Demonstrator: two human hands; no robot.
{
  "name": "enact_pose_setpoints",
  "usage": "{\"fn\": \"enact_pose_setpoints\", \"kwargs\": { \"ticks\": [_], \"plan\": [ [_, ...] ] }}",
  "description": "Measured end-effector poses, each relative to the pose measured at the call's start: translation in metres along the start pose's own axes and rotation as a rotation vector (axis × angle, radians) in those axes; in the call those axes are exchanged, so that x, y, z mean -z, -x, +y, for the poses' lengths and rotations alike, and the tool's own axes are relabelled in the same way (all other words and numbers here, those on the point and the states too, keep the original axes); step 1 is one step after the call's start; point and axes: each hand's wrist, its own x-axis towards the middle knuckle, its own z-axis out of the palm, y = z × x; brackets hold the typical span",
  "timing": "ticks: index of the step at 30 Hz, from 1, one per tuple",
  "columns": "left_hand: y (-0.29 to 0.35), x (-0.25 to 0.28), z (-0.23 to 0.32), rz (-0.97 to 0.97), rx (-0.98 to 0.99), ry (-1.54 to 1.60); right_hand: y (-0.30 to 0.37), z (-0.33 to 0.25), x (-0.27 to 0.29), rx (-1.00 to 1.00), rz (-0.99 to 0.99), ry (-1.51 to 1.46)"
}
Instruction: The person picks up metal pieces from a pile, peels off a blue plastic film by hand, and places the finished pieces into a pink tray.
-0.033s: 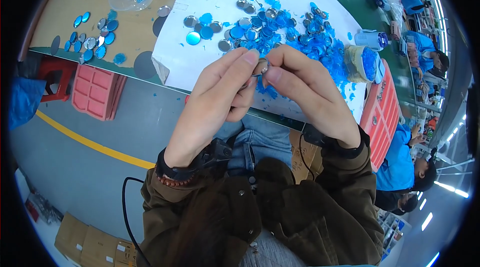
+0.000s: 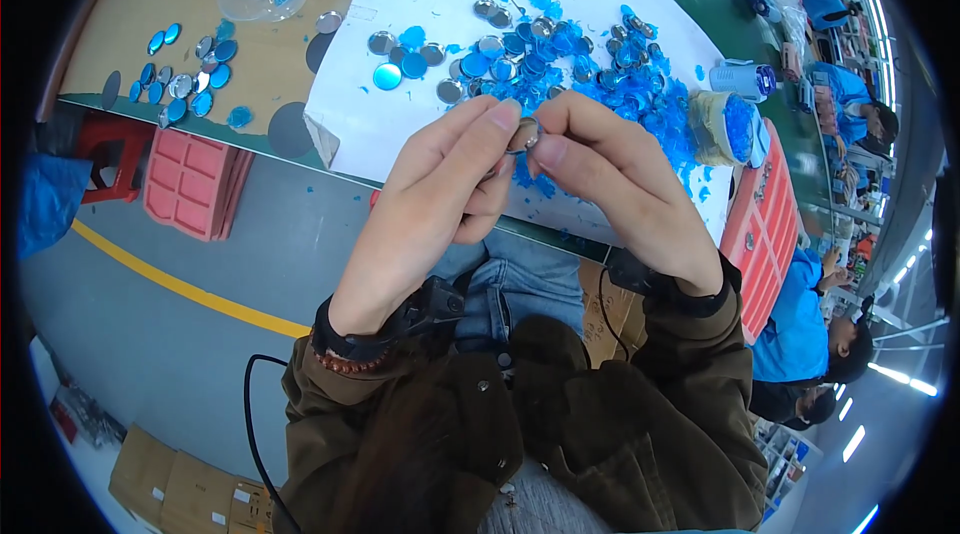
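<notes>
Leftmost on my feed, a blue cloth (image 2: 50, 202) hangs at the frame's edge, with a red stool (image 2: 112, 149) just beside it. Next come stacked pink trays (image 2: 187, 189), tilted against the desk's near side, and a yellow line (image 2: 180, 284) curving across the grey floor (image 2: 240, 264). Cardboard boxes (image 2: 185, 484) stand in the lower left of the frame.

At the upper left, I see the desk (image 2: 270, 69) with its brown covering; loose blue and silver caps (image 2: 180, 86) lie scattered there, and above them a clear tub (image 2: 235, 9) has more around and inside it. A white sheet (image 2: 350, 99) spreads across the upper middle.

Just above the frame's centre is the small round disc (image 2: 522, 138). My left hand (image 2: 440, 169) grips it between thumb and bent fingers, while my right hand (image 2: 620, 169) pinches narrowly at its right rim, thumb and forefinger nearly together. I cannot tell whether any film sits between those fingertips.

Right of centre, blue scraps (image 2: 655, 119) and more discs are heaped beyond the hands. Next stands a yellowish tub (image 2: 710, 129) showing blue inside, then another pink tray (image 2: 762, 244). At the far right, I see co-workers in blue tops (image 2: 790, 334).
</notes>
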Motion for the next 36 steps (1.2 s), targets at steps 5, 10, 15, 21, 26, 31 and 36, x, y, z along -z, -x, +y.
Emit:
{"fn": "enact_pose_setpoints", "kwargs": {
  "ticks": [5,10,15,21,26,31,36],
  "plan": [
    [0.0,-0.003,0.003,0.037,0.031,-0.025,-0.001,0.002,0.001,-0.008,-0.004,-0.03],
    [0.003,0.01,0.01,-0.063,0.219,0.093,-0.008,-0.005,0.002,0.279,0.001,0.602],
    [0.001,0.011,0.007,-0.046,0.245,0.139,-0.008,0.003,0.001,0.309,0.076,0.358],
    [0.0,0.01,0.004,-0.017,0.16,0.062,-0.008,-0.003,-0.002,0.307,0.082,0.466],
    [0.003,0.008,0.005,-0.09,0.1,0.097,-0.007,-0.006,-0.002,0.247,0.044,0.482],
    [0.006,0.002,0.012,-0.118,0.079,0.09,-0.003,0.008,-0.005,0.164,0.088,0.227],
    [0.004,0.002,0.007,-0.093,0.045,0.044,0.001,-0.002,-0.002,0.263,0.129,0.204]
  ]
}}
